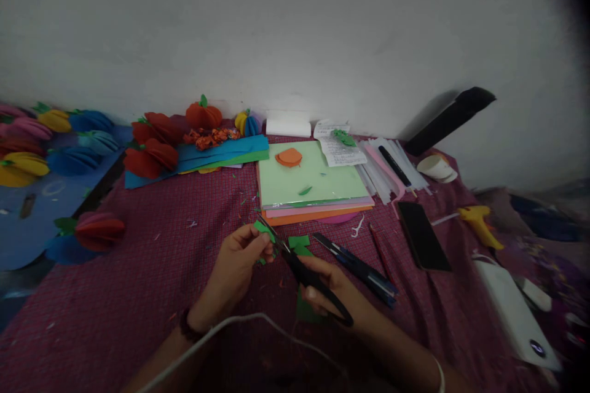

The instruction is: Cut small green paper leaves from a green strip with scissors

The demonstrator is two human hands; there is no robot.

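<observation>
My left hand pinches a small green paper piece between thumb and fingers. Black-handled scissors are gripped in my right hand, fingers through the loops, with the blades reaching up-left into the green piece. Beside the blades, more green paper scraps lie on the maroon cloth. A white cord crosses over my forearms near the bottom of the view.
A stack of coloured paper sheets with an orange cut-out lies ahead. Folded paper fruits line the left and back. To the right lie a second pair of scissors, a red pencil, a black phone, a yellow glue gun and a white device.
</observation>
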